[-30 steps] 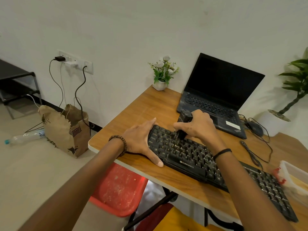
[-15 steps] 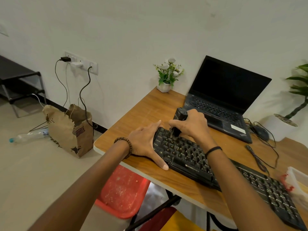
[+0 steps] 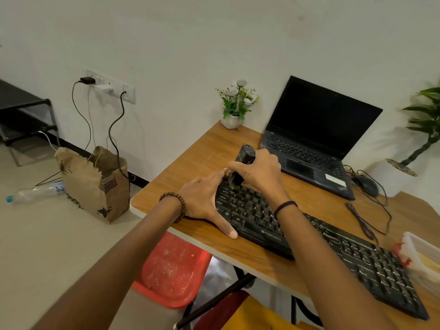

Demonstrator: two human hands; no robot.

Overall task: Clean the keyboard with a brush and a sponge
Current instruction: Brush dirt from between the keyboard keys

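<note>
The left hand (image 3: pixel 204 198) lies spread flat on the wood-grain tabletop (image 3: pixel 197 160), bracing the left end of the long black plastic keyboard (image 3: pixel 357 258): its thumb runs along the near edge and its fingers reach the far-left corner. Just right of it, the right hand (image 3: pixel 258 173) is curled round the chunky black-handled brush (image 3: pixel 246 153), pale bristles down on the far-left keys. Short strokes along the gaps between rows, against a firm brace, should best lift the pale dust speckling the matte keycaps. At the right edge a translucent plastic tub (image 3: pixel 419 251) holds something yellow, possibly the sponge, though this cannot be told
</note>
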